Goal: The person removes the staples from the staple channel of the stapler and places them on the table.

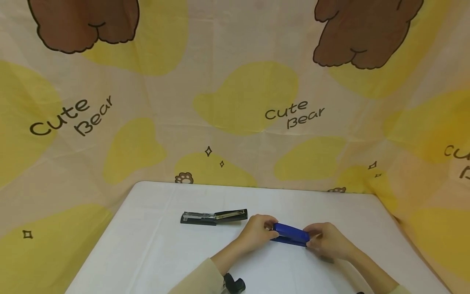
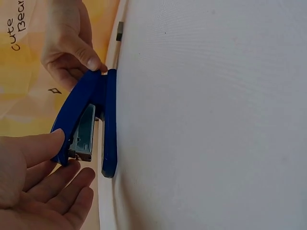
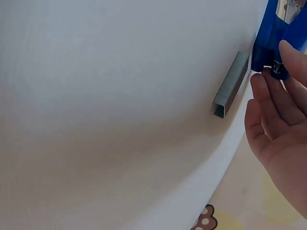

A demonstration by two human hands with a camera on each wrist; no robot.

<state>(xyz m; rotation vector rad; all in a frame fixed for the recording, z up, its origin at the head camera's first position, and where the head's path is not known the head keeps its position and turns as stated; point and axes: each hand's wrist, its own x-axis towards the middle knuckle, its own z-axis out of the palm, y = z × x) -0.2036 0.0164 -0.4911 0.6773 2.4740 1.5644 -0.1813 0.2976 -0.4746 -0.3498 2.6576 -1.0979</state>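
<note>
A blue stapler sits between both hands, close over the white table. My left hand pinches the front end of its top arm, thumb above and fingers beneath. At the hinge end, my right hand holds it between thumb and fingers. The top arm stands raised off the base, showing the metal magazine between them. A strip of staples lies on the table beside the right hand, partly hidden under that hand in the head view.
A black stapler lies spread open on the white table, left of the hands. Behind the table hangs a yellow and beige cloth with bear prints. A black device sits at the left wrist.
</note>
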